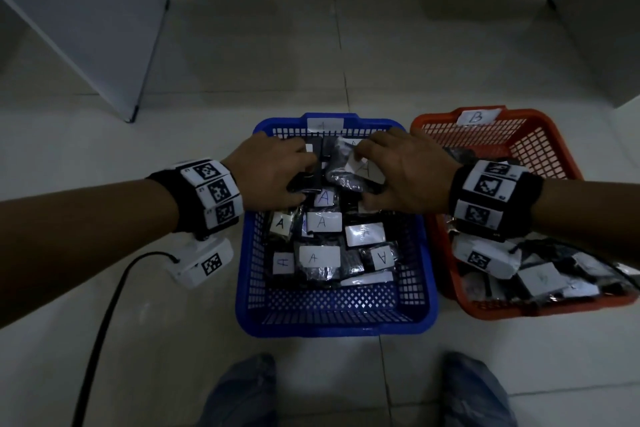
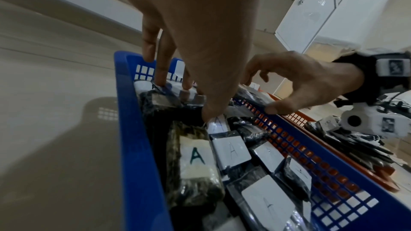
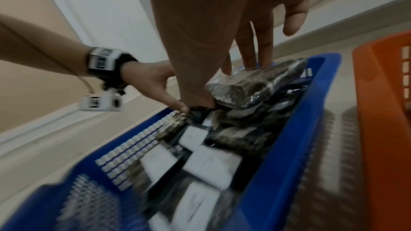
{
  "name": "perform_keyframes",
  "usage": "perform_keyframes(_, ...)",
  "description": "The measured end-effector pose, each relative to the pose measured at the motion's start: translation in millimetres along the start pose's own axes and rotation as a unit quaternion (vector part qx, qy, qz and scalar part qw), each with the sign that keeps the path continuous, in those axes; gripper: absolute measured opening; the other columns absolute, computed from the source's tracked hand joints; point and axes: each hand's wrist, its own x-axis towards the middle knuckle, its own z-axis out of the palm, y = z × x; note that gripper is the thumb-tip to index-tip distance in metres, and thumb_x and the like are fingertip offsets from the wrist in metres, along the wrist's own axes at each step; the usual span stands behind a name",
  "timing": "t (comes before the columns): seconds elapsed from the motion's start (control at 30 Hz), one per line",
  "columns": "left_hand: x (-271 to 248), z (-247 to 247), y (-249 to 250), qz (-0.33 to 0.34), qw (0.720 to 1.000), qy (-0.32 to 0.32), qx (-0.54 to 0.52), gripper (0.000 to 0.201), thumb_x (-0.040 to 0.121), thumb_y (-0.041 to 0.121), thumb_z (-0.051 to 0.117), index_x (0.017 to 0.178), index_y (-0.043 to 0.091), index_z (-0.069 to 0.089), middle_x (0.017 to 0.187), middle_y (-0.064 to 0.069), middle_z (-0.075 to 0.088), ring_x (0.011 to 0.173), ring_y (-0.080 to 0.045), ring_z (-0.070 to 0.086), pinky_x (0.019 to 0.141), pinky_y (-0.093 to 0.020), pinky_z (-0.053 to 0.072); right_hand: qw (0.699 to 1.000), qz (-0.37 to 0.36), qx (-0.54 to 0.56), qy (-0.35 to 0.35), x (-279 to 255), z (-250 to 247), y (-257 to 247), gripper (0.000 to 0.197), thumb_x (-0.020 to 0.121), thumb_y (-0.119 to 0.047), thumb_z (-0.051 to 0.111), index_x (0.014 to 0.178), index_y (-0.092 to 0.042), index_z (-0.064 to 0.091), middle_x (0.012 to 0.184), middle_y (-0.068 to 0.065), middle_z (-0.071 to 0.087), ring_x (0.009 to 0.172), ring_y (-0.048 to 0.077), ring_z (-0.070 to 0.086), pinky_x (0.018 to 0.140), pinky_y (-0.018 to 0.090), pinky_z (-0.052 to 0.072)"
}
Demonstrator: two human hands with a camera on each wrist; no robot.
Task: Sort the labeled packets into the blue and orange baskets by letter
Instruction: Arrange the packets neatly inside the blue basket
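Both hands work at the far end of the blue basket. The right hand grip pinches a clear-wrapped A packet, likely placing it; the left hand, grip wide, steadies neighbouring packets.

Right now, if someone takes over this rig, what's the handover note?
Hands: left hand rests fingers on dark packets at the blue basket's far end, grip unclear; right hand holds a shiny packet there.
Done: A-labelled packets lie in the blue basket; the orange basket, tagged B, holds other packets.
Left: release the held packet, likely here if its label reads A.
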Motion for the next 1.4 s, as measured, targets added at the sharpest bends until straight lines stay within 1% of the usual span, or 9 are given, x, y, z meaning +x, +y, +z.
perform_keyframes(0.1,-2.7,1.1,0.4,-0.003,1.0,0.004,-0.009,0.045,0.083,0.049,0.066,0.116,0.019,0.06,0.107,0.001,0.059,0.078,-0.016,0.055,0.066,-0.029,0.037,0.998,-0.049,0.046,-0.002,-17.1,0.7,-9.1,0.071,0.08,-0.071,0.055,0.13,-0.02,0.052,0.119,0.004,0.061,0.105,0.022,0.057,0.088,0.041,0.048)
perform_keyframes(0.27,-3.3,2.2,0.9,-0.018,1.0,0.003,-0.019,0.044,0.085,0.05,0.066,0.113,0.017,0.061,0.107,0.0,0.059,0.076,-0.013,0.049,0.068,-0.028,0.036,0.968,-0.206,0.081,-0.116,-33.7,23.4,-37.5,0.065,0.081,-0.056,0.067,0.134,-0.02,0.055,0.131,0.002,0.055,0.116,0.018,0.051,0.095,0.036,0.048)
perform_keyframes(0.43,-4.4,-4.0,5.0,-0.028,0.999,0.018,-0.041,0.052,0.088,0.05,0.062,0.13,0.02,0.055,0.114,0.001,0.06,0.092,-0.018,0.061,0.08,-0.034,0.049,0.967,-0.192,0.114,-0.125,-32.3,33.0,-39.0,0.065,0.083,-0.052,0.071,0.137,-0.021,0.054,0.139,0.002,0.046,0.125,0.019,0.046,0.1,0.04,0.049)
perform_keyframes(0.73,-2.6,-9.6,7.2,-0.055,0.992,0.041,-0.105,0.039,0.098,0.044,0.049,0.117,0.015,0.067,0.11,0.0,0.06,0.092,-0.015,0.059,0.077,-0.036,0.053,0.959,-0.214,0.142,-0.122,-25.8,23.9,-28.5,0.059,0.086,-0.064,0.061,0.131,-0.026,0.063,0.139,-0.004,0.049,0.122,0.013,0.05,0.098,0.033,0.049)
perform_keyframes(0.9,-0.3,-18.0,7.3,-0.044,0.986,0.076,-0.141,0.035,0.101,0.037,0.046,0.112,0.013,0.069,0.107,-0.003,0.063,0.092,-0.015,0.06,0.078,-0.033,0.05,0.975,-0.093,0.199,0.026,7.0,1.3,2.5,0.027,0.095,-0.035,0.059,0.117,-0.02,0.063,0.115,-0.002,0.06,0.1,0.011,0.057,0.087,0.038,0.054)
perform_keyframes(1.03,-8.5,-10.6,8.2,-0.039,0.987,0.054,-0.148,0.039,0.098,0.04,0.048,0.116,0.014,0.069,0.114,-0.001,0.062,0.096,-0.015,0.061,0.081,-0.038,0.054,0.992,0.041,0.118,-0.023,46.0,-4.0,28.2,0.057,0.091,-0.043,0.065,0.14,-0.02,0.047,0.132,0.01,0.05,0.111,0.028,0.055,0.092,0.047,0.051)
perform_keyframes(1.1,-11.0,-7.2,10.9,-0.041,0.986,0.043,-0.155,0.035,0.098,0.037,0.052,0.116,0.013,0.07,0.117,-0.001,0.061,0.097,-0.016,0.062,0.082,-0.04,0.055,0.995,0.037,0.085,-0.046,55.5,-6.8,30.1,0.061,0.088,-0.05,0.067,0.139,-0.021,0.05,0.13,0.009,0.047,0.104,0.029,0.059,0.085,0.046,0.054)
perform_keyframes(1.27,-11.0,-8.1,9.8,-0.023,0.987,0.066,-0.143,0.036,0.102,0.036,0.046,0.116,0.012,0.069,0.118,-0.002,0.062,0.096,-0.017,0.062,0.081,-0.036,0.054,0.999,0.0,0.024,-0.048,51.9,-7.0,21.0,0.036,0.094,-0.042,0.057,0.112,-0.014,0.069,0.116,0.007,0.056,0.087,0.028,0.062,0.072,0.042,0.055)
perform_keyframes(1.4,-10.4,-12.5,8.7,-0.016,0.987,0.102,-0.119,0.043,0.102,0.04,0.038,0.115,0.013,0.069,0.115,-0.003,0.065,0.094,-0.016,0.063,0.078,-0.033,0.054,0.998,-0.002,0.03,0.051,39.1,-9.4,23.3,0.033,0.099,-0.032,0.05,0.104,-0.005,0.068,0.105,0.012,0.058,0.077,0.03,0.06,0.063,0.042,0.052)
